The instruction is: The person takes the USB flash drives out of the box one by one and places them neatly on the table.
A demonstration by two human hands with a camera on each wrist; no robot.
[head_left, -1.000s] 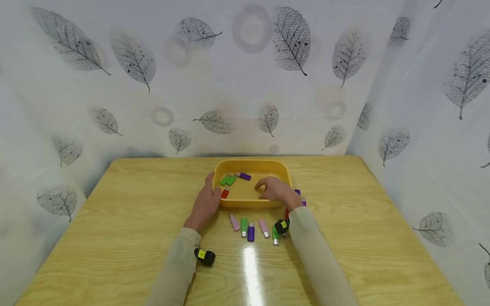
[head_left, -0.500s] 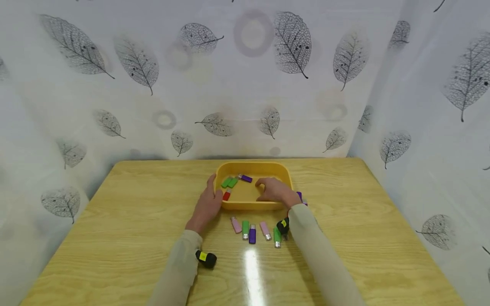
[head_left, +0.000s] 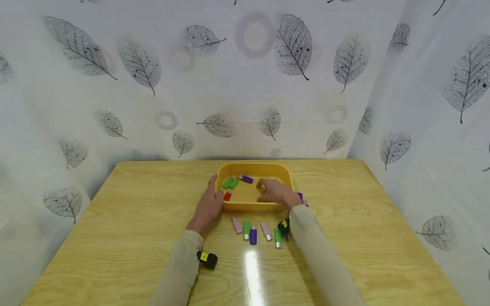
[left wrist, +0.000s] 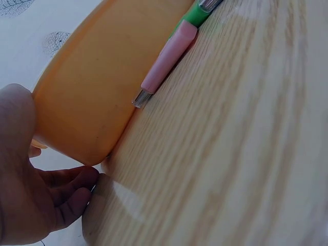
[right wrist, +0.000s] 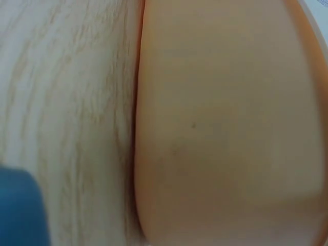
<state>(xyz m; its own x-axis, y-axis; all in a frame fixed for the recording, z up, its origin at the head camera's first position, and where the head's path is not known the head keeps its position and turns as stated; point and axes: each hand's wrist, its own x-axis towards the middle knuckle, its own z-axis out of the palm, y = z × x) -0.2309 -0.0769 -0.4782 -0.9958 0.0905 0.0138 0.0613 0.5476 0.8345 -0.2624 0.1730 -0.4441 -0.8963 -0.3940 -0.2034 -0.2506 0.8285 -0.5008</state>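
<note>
A yellow plastic bin [head_left: 252,206] stands on the table, holding a green USB stick [head_left: 234,183] beside another green one, a purple USB stick [head_left: 247,179] and a red USB stick [head_left: 227,196]. My left hand [head_left: 208,206] grips the bin's left end; in the left wrist view its thumb lies at the rim and its fingers curl at the lower corner. Over the front wall reaches my right hand [head_left: 276,192], inside the bin's right half. Its thumb and forefinger are bent and apart, with nothing visible between them; the other fingers are hidden.
Before the bin lie a pink USB stick [head_left: 237,226], a green USB stick [head_left: 246,230], a purple USB stick [head_left: 253,235], another pink stick [head_left: 266,230] and another green stick [head_left: 277,239]. More sticks, including a purple one [head_left: 300,196], are partly hidden by the right arm.
The head view has tilted slightly, shifting everything a little down and right. Both hands keep their places at the bin, and the sticks lie as before.
</note>
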